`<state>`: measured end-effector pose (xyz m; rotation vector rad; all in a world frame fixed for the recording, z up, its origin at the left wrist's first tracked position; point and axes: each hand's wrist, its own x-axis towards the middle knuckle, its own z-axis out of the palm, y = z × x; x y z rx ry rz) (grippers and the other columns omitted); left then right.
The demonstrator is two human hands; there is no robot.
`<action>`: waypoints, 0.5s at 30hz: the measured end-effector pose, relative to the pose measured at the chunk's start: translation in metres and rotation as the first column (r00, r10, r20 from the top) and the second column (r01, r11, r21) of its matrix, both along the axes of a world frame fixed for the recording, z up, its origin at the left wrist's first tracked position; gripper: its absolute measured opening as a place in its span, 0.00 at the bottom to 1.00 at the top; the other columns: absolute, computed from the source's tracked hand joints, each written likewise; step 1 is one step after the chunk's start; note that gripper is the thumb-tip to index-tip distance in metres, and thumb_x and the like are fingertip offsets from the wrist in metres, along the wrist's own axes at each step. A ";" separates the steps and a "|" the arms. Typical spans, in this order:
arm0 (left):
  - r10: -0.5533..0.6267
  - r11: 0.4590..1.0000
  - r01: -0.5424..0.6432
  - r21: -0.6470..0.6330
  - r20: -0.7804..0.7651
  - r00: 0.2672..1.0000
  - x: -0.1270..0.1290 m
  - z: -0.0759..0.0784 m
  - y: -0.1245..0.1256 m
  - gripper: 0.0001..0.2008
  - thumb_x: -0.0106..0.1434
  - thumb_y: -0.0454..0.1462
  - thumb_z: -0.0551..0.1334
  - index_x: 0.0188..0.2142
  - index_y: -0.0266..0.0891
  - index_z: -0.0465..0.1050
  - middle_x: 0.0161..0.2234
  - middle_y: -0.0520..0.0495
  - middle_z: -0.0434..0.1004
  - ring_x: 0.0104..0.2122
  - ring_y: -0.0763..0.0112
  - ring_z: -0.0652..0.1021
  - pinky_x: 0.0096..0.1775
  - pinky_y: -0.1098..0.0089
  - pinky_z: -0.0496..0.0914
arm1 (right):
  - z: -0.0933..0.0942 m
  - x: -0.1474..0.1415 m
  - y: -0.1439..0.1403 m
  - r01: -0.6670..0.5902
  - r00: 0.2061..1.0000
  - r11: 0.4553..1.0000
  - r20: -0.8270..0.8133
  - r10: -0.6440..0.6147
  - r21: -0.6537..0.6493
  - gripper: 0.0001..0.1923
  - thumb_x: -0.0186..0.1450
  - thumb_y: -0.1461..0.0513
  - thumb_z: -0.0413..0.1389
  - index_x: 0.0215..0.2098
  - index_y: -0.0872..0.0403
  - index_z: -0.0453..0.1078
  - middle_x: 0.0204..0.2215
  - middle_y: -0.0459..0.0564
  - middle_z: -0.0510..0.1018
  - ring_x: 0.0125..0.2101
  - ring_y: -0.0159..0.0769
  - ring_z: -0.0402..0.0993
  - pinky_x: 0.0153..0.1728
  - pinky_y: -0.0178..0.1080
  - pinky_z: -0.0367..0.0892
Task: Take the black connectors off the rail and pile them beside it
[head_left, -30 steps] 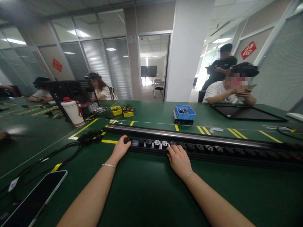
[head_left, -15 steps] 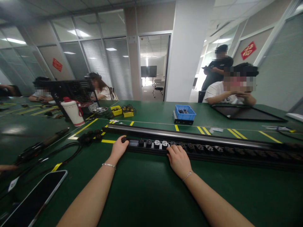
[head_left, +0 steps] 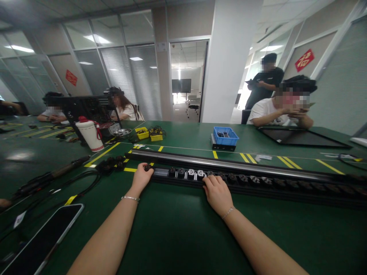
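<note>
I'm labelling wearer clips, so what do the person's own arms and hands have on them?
Both forearms are bare, with no sleeves or gloves in view. The left hand has a thin silver bracelet at its wrist; the right hand has a thin silver chain bracelet.

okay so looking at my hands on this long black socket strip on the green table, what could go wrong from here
1. The left hand pinches a small black part at the end of the socket strip; it might slip and drop among the black cables beside it.
2. The strip is long and the right hand presses only one spot, so the far end could shift.
3. The phone lies near the left forearm and could be nudged.
</note>
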<state>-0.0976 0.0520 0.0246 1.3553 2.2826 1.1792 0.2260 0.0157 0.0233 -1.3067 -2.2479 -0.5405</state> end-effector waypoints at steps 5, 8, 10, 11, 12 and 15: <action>0.155 0.988 -0.156 0.007 0.046 0.987 -0.023 -0.003 0.000 0.19 0.53 0.41 0.59 0.44 0.36 0.65 0.39 0.39 0.76 0.39 0.59 0.76 0.42 0.63 0.69 | 0.000 0.000 0.000 0.003 1.000 1.000 -0.001 -0.003 0.002 0.07 0.62 0.65 0.50 0.39 0.53 0.67 0.37 0.52 0.70 0.37 0.38 0.60 0.39 0.39 0.56; 0.249 0.968 -0.249 0.002 0.066 0.966 -0.037 -0.004 -0.001 0.20 0.54 0.43 0.58 0.45 0.36 0.64 0.39 0.39 0.75 0.39 0.59 0.76 0.41 0.62 0.69 | 0.000 0.000 0.000 0.003 1.000 1.000 -0.004 -0.003 -0.010 0.08 0.62 0.65 0.50 0.39 0.54 0.67 0.37 0.52 0.70 0.38 0.39 0.60 0.39 0.39 0.56; 0.294 0.955 -0.295 0.006 0.069 0.953 -0.043 -0.003 -0.002 0.21 0.54 0.45 0.58 0.45 0.36 0.64 0.39 0.38 0.75 0.40 0.57 0.76 0.41 0.60 0.69 | 0.000 0.000 0.000 0.002 1.000 1.000 -0.005 -0.003 -0.013 0.07 0.62 0.65 0.50 0.39 0.53 0.67 0.37 0.52 0.70 0.38 0.39 0.60 0.39 0.39 0.56; 0.311 0.950 -0.313 0.010 0.068 0.948 -0.046 -0.001 -0.003 0.21 0.54 0.45 0.58 0.45 0.37 0.64 0.40 0.38 0.74 0.41 0.56 0.75 0.42 0.59 0.68 | 0.000 0.000 0.000 0.002 1.000 1.000 -0.004 -0.002 -0.011 0.07 0.62 0.64 0.50 0.39 0.53 0.67 0.37 0.52 0.70 0.38 0.38 0.60 0.39 0.39 0.56; 0.325 0.945 -0.327 0.018 0.067 0.943 -0.048 0.001 -0.004 0.21 0.54 0.45 0.58 0.45 0.37 0.65 0.41 0.38 0.74 0.42 0.56 0.75 0.43 0.58 0.68 | 0.000 0.000 0.000 0.003 1.000 1.000 -0.003 -0.003 -0.009 0.07 0.62 0.65 0.51 0.39 0.53 0.67 0.37 0.52 0.70 0.38 0.38 0.60 0.39 0.39 0.56; 0.400 0.915 -0.400 0.045 0.019 0.916 -0.055 0.008 -0.010 0.22 0.52 0.45 0.60 0.45 0.37 0.67 0.46 0.35 0.71 0.48 0.50 0.70 0.47 0.53 0.65 | -0.001 0.000 0.001 0.001 1.000 1.000 -0.001 -0.001 -0.004 0.07 0.61 0.65 0.51 0.39 0.53 0.67 0.37 0.52 0.70 0.37 0.38 0.60 0.38 0.39 0.57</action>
